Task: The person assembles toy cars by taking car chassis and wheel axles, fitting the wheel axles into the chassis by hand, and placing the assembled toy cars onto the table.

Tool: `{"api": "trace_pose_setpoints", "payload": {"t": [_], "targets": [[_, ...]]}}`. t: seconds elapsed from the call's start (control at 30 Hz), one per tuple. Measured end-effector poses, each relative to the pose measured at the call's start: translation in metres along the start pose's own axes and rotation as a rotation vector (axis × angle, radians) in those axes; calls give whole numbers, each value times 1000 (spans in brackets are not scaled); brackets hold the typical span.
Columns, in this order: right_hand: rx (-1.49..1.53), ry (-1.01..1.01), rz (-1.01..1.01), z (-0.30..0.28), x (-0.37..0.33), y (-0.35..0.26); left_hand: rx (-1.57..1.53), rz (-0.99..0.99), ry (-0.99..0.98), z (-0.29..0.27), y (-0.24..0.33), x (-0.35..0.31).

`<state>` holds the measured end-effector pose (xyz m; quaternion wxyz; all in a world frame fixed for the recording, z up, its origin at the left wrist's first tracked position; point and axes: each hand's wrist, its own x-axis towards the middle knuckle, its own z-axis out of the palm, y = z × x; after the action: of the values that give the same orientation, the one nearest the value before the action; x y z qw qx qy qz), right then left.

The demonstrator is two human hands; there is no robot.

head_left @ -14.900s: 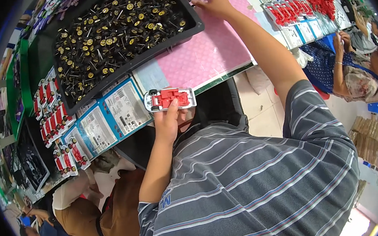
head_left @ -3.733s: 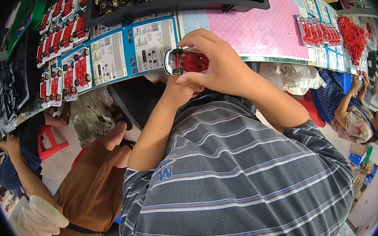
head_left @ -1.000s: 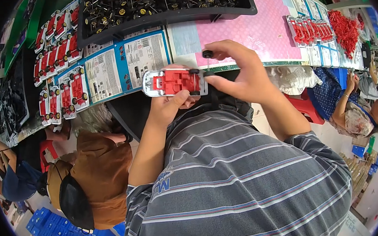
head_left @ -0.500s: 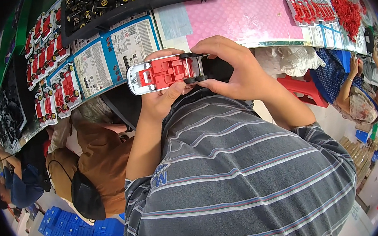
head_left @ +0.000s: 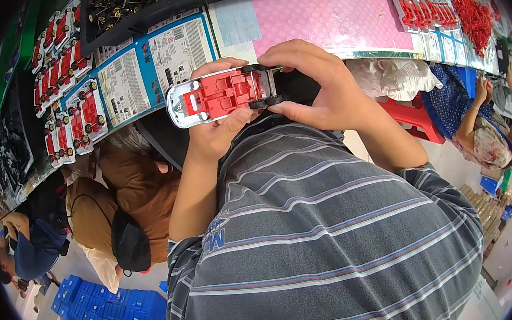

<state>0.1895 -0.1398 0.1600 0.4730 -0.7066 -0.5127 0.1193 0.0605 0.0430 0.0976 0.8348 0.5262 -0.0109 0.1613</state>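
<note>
A toy car (head_left: 220, 94) with a white body lies upside down in my hands, its red underside up. My left hand (head_left: 214, 138) grips its sides, thumb on the near edge and fingers along the far edge. My right hand (head_left: 335, 95) spans the car's right end. Its index finger and thumb press the black wheels on a thin metal wheel axle (head_left: 272, 84). Black wheels show at both ends of this end of the car. At the car's left end I see no wheels on the red underside.
A black tray (head_left: 212, 5) of yellow-hubbed wheel axles stands at the back. Rows of upturned red-and-white cars (head_left: 70, 94) lie at left on printed card sheets (head_left: 181, 51). More car bodies (head_left: 422, 10) and a red parts pile (head_left: 473, 16) sit right. A co-worker (head_left: 119, 202) is close at left.
The car and both hands have shifted slightly; the wheels at the right end remain between my right finger and thumb. The co-worker at left has moved a little.
</note>
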Motion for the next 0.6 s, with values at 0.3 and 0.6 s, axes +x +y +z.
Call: {"api": "trace_pose_setpoints", "payload": {"t": [0.3,0.6], "targets": [[27,-7,50,-1,3,-4,-28,-8,-15,-2,0,1],[-8,79,-23,1,22,-11,126,3,-62,-10,-9,4]]}}
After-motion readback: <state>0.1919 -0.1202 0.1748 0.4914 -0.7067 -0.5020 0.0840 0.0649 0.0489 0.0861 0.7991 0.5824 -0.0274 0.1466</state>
